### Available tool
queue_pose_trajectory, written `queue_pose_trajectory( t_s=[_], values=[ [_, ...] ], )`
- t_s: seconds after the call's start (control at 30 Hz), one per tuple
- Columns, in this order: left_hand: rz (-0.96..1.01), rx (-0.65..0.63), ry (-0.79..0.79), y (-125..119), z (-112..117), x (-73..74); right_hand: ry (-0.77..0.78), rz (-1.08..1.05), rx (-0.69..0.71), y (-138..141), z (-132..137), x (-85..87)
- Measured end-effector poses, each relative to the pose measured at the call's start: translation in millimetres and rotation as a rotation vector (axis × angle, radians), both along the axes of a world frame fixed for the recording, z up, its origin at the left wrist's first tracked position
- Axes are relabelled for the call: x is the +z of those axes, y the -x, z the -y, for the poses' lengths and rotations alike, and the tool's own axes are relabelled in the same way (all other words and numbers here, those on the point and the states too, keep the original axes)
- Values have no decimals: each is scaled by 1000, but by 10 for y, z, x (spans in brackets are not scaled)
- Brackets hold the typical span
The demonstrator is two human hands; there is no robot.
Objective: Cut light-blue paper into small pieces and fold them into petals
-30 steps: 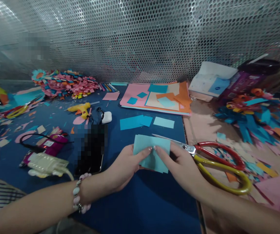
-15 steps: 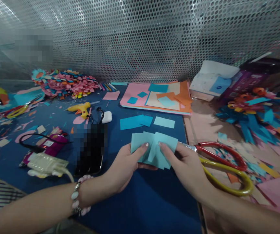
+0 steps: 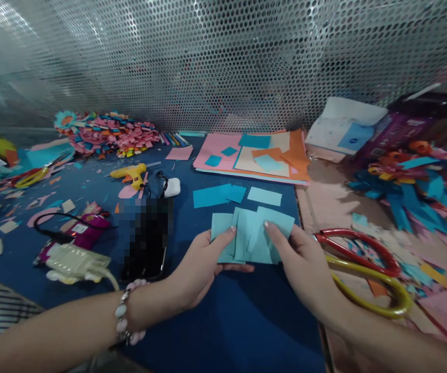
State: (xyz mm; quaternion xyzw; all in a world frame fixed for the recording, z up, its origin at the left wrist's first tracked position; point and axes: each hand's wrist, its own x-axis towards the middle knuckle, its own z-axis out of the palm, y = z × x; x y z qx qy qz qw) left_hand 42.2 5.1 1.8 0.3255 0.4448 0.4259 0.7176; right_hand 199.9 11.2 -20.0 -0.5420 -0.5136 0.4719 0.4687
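Both my hands hold a fan of several light blue paper pieces [image 3: 251, 235] just above the blue mat [image 3: 223, 316]. My left hand [image 3: 202, 267] pinches the left end, thumb on top. My right hand [image 3: 305, 267] pinches the right end, thumb pressed on the sheets. Red and yellow scissors [image 3: 363, 269] lie to the right, partly hidden under my right hand. Three more blue paper pieces [image 3: 235, 195] lie flat on the mat just beyond the fan.
A stack of pink, orange and blue sheets [image 3: 252, 155] lies further back. A yellow glue gun [image 3: 132, 173], a white case [image 3: 171, 186], a dark phone [image 3: 145, 238] and a white plug [image 3: 73, 261] sit left. Paper flowers [image 3: 414, 181] pile right, paper scraps [image 3: 107, 134] at back left. A perforated metal wall [image 3: 223, 62] stands behind.
The blue pieces, first held as a neat stack, have been spread sideways into a fan. My right hand has slid to the right; the left has stayed in place.
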Motion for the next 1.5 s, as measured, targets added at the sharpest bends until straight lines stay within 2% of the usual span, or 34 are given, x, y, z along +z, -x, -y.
queue_pose_trajectory(
  t_s=[0.2, 0.5, 0.73, 1.07, 1.3, 1.5],
  values=[
    [27, -73, -21, 4, 22, -13, -13, -28, 17, 10, -2, 20],
    [-72, -36, -29, 24, -9, 8, -36, -56, 14, -3, -2, -1],
    [-14, 25, 36, 6, 0, 49, -16, -40, 24, -11, -19, 10],
    [8, -29, -24, -5, -9, 17, -2, -27, 0, -12, -16, -28],
    [101, -53, 14, -11, 15, -21, 37, 35, -33, 4, -1, -1],
    [134, -98, 16, -28, 45, -27, 9, 27, -26, 11, 9, -10]
  ],
)
